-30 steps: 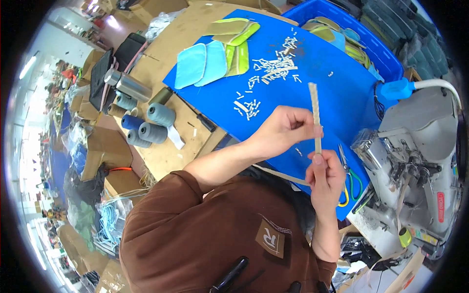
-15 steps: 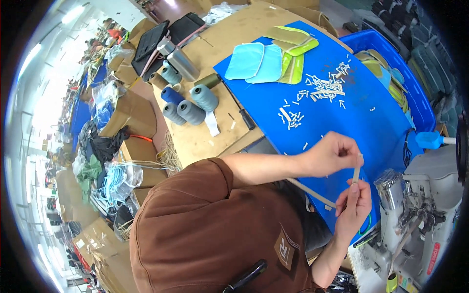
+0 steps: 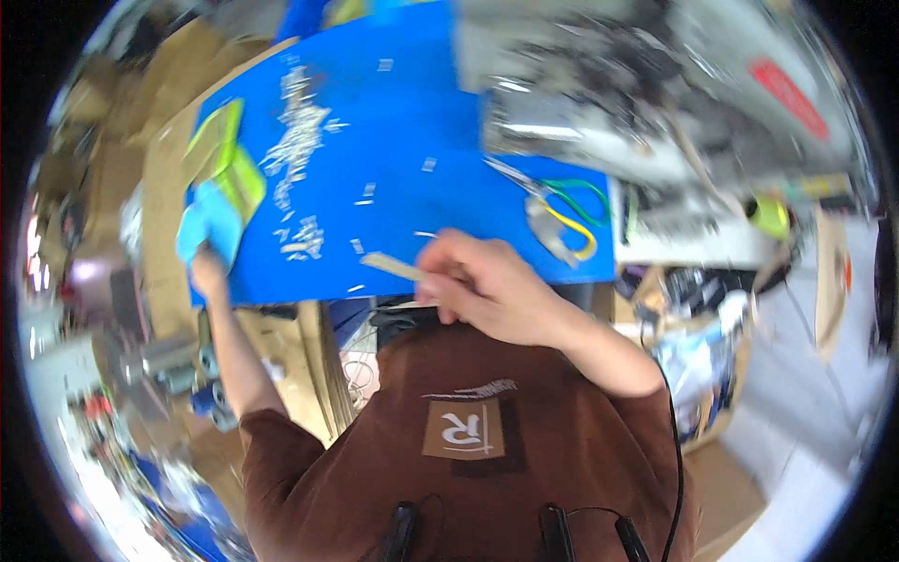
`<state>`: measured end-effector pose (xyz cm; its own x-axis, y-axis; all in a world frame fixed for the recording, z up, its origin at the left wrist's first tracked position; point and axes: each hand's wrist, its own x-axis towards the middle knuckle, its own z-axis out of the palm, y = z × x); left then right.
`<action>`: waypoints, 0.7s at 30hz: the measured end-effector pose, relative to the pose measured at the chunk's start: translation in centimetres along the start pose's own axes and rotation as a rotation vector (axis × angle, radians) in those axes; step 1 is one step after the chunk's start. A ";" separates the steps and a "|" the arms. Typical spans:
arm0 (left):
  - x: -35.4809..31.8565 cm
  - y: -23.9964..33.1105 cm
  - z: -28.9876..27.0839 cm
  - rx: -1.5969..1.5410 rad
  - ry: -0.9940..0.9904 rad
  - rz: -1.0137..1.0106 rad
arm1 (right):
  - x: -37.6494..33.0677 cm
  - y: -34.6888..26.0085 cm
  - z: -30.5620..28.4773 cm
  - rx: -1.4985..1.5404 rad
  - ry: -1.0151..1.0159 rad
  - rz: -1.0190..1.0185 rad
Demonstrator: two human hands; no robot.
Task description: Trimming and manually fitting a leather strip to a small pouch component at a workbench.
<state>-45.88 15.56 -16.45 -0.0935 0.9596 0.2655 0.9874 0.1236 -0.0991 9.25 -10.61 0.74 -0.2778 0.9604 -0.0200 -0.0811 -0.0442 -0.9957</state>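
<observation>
Pale flat strip (image 3: 398, 268), narrow and stiff-looking, lying nearly level with a slight tilt, its 3 o'clock end pinched in the right hand (image 3: 496, 286), its 9 o'clock end free over the blue mat's (image 3: 421, 122) near edge, blurred

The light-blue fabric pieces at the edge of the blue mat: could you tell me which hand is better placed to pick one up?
Probably the left hand: it is stretched out right beside the light-blue fabric pieces. The right hand is nearer the body and already holds a pale strip.

Single head-worn fisheye view, looking steeply down, close over the wearer's chest. Blue mat (image 3: 412, 112) fills upper centre; sewing machine (image 3: 655, 84) upper right, blurred.
</observation>
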 end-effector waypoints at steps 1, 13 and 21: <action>0.5 -7.9 1.0 0.299 0.007 -0.103 | -0.1 -0.6 0.4 -0.021 -0.025 -0.061; -6.3 21.6 -26.5 -1.395 -0.133 0.281 | -0.3 0.2 -0.8 -0.184 0.149 -0.207; -6.7 28.5 -30.4 -1.133 -0.690 0.884 | -1.5 -3.5 -3.0 -0.502 0.230 -0.271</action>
<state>-13.24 5.00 8.11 0.8082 0.5886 0.0164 0.3111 -0.4504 0.8369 12.84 -11.09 3.97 -0.0918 0.9565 0.2770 0.3564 0.2913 -0.8878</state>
